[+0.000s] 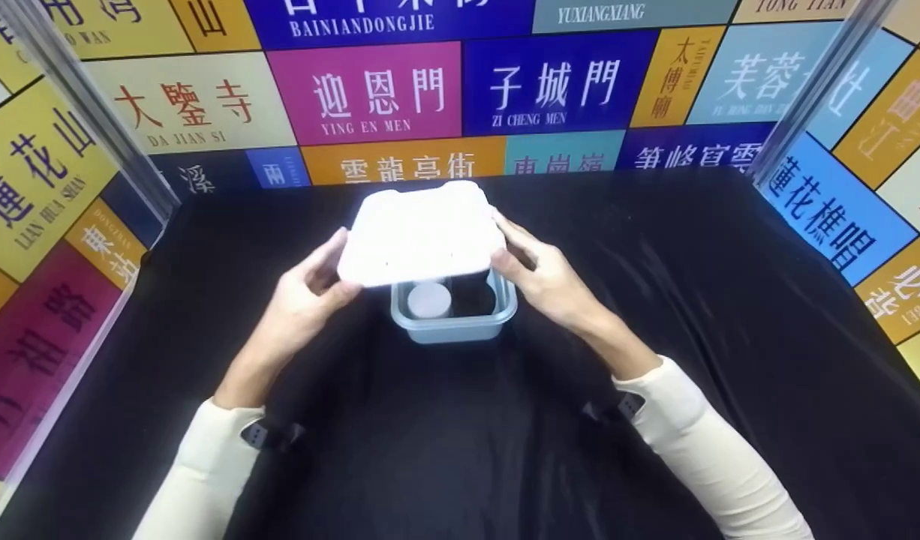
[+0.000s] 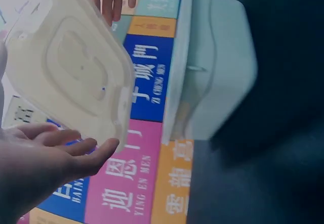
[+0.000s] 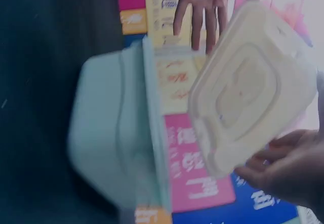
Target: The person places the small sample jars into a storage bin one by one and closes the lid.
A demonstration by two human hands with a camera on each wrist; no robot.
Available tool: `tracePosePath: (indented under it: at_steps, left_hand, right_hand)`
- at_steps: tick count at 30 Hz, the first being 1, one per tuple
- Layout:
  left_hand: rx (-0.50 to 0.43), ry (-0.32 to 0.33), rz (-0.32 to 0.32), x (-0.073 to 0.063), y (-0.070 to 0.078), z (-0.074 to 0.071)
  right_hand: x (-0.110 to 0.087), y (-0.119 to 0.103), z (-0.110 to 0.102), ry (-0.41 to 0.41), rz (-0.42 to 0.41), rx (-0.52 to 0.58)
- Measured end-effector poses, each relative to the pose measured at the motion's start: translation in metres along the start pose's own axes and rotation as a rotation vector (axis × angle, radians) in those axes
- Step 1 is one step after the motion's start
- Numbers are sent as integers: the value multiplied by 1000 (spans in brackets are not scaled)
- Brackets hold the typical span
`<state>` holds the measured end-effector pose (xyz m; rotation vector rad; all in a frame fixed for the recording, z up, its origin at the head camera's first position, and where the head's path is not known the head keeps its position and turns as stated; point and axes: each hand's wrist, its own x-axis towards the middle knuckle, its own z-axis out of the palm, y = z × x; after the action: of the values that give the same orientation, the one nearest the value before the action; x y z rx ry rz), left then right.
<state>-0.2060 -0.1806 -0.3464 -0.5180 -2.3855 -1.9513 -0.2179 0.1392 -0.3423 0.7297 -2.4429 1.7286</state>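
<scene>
A white lid (image 1: 422,234) is held up between both hands, tilted above a light blue-green plastic box (image 1: 454,330). My left hand (image 1: 299,296) grips the lid's left edge, its thumb at the near corner. On the opposite side my right hand (image 1: 539,274) grips the right edge. The lid's underside, with a raised oval ring, faces the left wrist view. Inside the box stand a pale round-topped thing (image 1: 430,300) and a dark thing (image 1: 473,294); the lid hides the far part of the box.
The box rests on a black cloth (image 1: 460,442) covering the table. Behind it rises a wall of coloured panels (image 1: 366,90) with Chinese lettering, with similar side walls at left and right. Metal posts (image 1: 92,97) stand at the corners.
</scene>
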Motion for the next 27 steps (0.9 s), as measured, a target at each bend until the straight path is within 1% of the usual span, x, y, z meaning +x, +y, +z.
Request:
tracePosePath:
  at_steps: [3, 6, 10, 13, 21, 27]
  left_hand:
    - [85, -62, 8, 5, -11, 0]
    - [148, -129, 16, 10, -20, 1]
    - [212, -190, 11, 16, -28, 2]
    - [247, -208, 0, 21, -32, 4]
    - [346, -218, -40, 32, -45, 12]
    - [423, -236, -108, 34, -54, 21]
  right_hand:
    - [-2, 14, -7, -51, 9, 7]
    - [-5, 26, -13, -92, 17, -71]
    - [-7, 38, -18, -139, 1, -171]
    - [-7, 46, -21, -161, 0, -203]
    - [-4, 67, -26, -183, 13, -220]
    - [-5, 79, -29, -195, 58, -227]
